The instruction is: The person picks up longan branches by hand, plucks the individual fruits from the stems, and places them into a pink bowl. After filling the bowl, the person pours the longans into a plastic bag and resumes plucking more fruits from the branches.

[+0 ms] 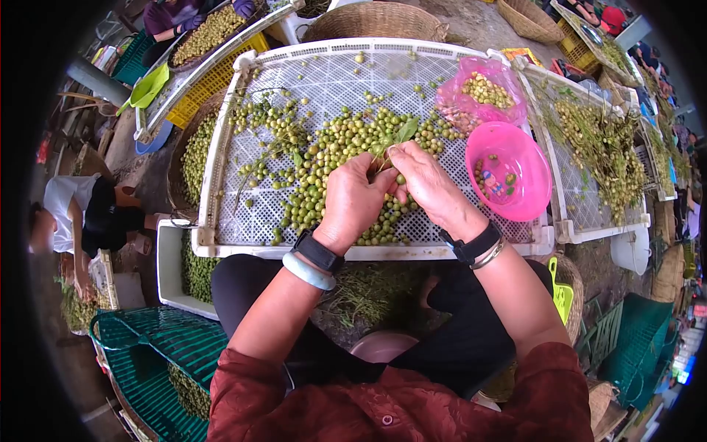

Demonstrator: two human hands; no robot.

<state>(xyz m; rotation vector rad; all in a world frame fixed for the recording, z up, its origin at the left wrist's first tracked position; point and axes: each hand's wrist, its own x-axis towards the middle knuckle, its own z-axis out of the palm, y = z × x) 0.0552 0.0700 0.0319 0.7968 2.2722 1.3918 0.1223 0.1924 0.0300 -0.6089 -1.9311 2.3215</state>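
My left hand (356, 197) and my right hand (433, 184) meet over a white perforated plastic tray (309, 70). Both are closed, thumbs and fingers pinched round a thin fruit sprig (379, 162), mostly hidden by the fingers. A green leaf (407, 130) shows just beyond my right thumb, and one small green fruit peeks out between the hands. Beneath them spreads a heap of small round green fruits (346, 140), some loose, some on stems. A pink plastic bowl (529, 158) with a few fruits inside sits right of my right hand.
Behind the bowl, a pink plastic bag (508, 74) holds paler fruits. Another tray (582, 221) with stemmed fruits adjoins on the right. Left are a fruit-filled basket (197, 158), a white box (173, 283) and a green basket (158, 324). Other people work nearby, one (70, 202) at left.
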